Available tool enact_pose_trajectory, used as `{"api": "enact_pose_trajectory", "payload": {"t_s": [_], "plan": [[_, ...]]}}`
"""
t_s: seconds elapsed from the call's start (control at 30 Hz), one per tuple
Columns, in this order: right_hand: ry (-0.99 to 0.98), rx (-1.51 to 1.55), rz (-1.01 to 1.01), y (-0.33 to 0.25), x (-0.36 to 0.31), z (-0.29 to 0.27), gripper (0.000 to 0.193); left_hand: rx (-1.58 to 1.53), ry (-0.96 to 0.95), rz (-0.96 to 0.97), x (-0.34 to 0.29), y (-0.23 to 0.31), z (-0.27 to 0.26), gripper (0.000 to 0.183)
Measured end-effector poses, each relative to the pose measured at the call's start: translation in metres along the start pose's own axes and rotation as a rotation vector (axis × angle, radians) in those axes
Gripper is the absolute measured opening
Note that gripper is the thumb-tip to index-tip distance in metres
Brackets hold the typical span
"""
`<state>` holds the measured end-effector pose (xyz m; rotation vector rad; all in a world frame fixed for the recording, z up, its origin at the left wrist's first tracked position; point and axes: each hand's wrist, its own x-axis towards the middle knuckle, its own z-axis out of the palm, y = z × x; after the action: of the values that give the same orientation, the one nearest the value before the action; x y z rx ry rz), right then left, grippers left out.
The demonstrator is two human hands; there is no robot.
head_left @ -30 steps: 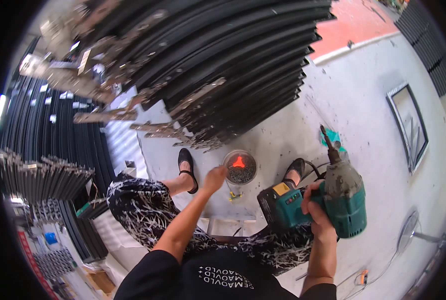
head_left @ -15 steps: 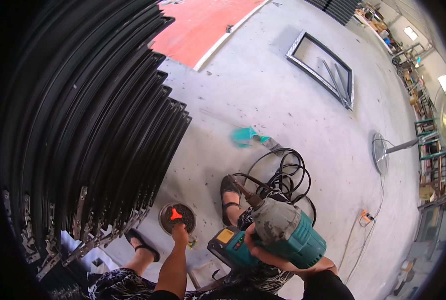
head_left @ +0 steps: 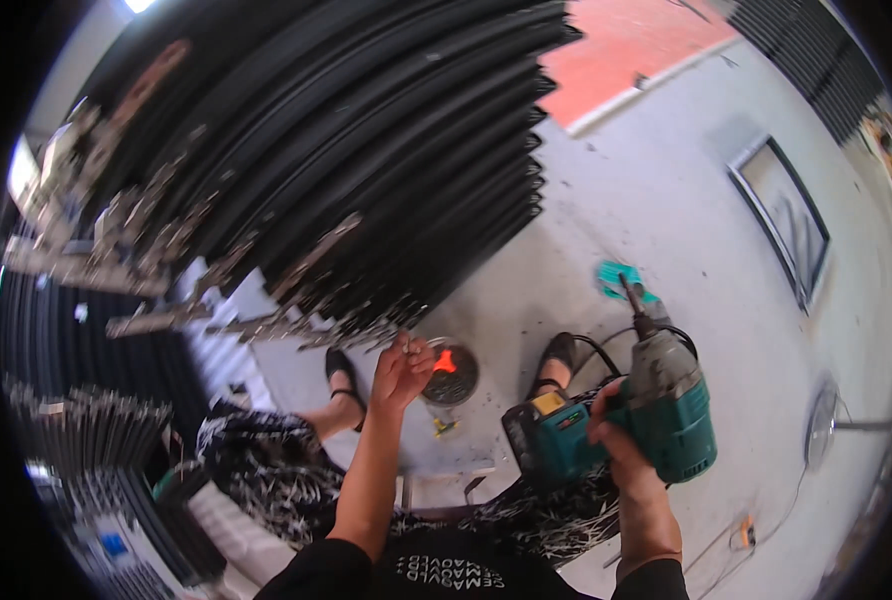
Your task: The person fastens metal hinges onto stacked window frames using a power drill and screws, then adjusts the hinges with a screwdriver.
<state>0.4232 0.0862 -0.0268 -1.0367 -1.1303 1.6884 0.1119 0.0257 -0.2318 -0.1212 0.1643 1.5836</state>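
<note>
My right hand (head_left: 621,435) grips the handle of a teal and grey cordless impact wrench (head_left: 671,410). Its battery points left, and the long socket at its nose points away from me. Raised beside a round bowl (head_left: 474,385), my left hand (head_left: 401,372) has its fingers pinched together; whatever small thing they may hold is too small to make out. Dark small parts, seemingly screws, fill the bowl, and an orange three-armed piece (head_left: 446,362) lies on them. Just beyond my left hand are the bracketed ends of a large stack of black metal frames (head_left: 366,150).
A dark rectangular frame (head_left: 814,225) lies on the grey floor at the right. Near my right foot are a teal object (head_left: 611,272) and a black cable (head_left: 588,342). A fan (head_left: 821,425) stands at far right. More black frames (head_left: 96,340) are stacked at left.
My left hand has come up out of the bowl and moved left toward the frame ends. The view has swung left, and the wrench now points more straight ahead.
</note>
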Motion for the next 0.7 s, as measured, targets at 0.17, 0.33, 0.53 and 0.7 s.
{"api": "enact_pose_trajectory", "payload": {"t_s": [0.17,0.33,0.53,0.7], "plan": [[-0.107,0.080,-0.001,-0.001,0.009,0.027,0.040,-0.119,-0.237,0.062,-0.031,-0.002,0.077,0.010],[-0.163,0.002,-0.018,0.002,0.010,0.051,0.036,-0.145,-0.222,0.079,-0.056,-0.008,0.105,0.010],[-0.305,-0.067,-0.036,0.018,0.013,0.061,0.034,-0.131,-0.150,-0.006,-0.069,-0.006,0.116,0.008],[-0.470,-0.271,-0.211,0.030,0.018,0.067,0.031,-0.012,0.359,0.126,-0.068,0.005,0.098,0.018]]}}
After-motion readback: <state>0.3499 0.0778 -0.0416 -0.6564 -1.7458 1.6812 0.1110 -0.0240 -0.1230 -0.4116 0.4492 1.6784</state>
